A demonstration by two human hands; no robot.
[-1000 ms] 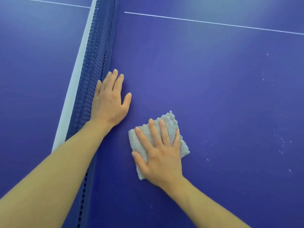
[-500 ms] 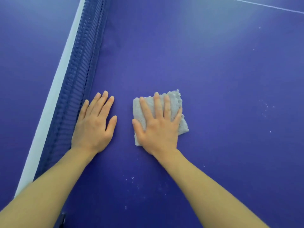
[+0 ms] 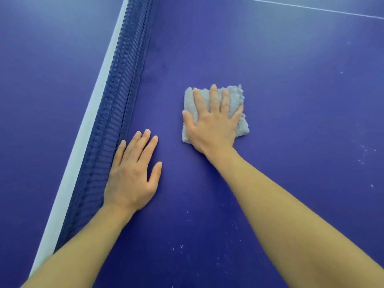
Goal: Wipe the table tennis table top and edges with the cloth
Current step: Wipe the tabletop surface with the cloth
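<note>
A folded grey cloth [image 3: 235,97] lies flat on the blue table tennis table top [image 3: 291,90]. My right hand [image 3: 212,123] presses down on it with fingers spread, covering most of it. My left hand [image 3: 133,169] rests palm down on the bare table, fingers apart, holding nothing, right beside the foot of the net [image 3: 122,80].
The dark blue net with its white top band [image 3: 91,113] runs diagonally from the top centre to the lower left. White dust specks [image 3: 363,150] dot the surface at the right and near my forearms [image 3: 182,246]. A thin white line [image 3: 311,8] crosses the top right.
My right hand has pushed the cloth away from me and a little to the right. My left hand has stayed flat by the net, now trailing behind the cloth. The view has shifted forward.
</note>
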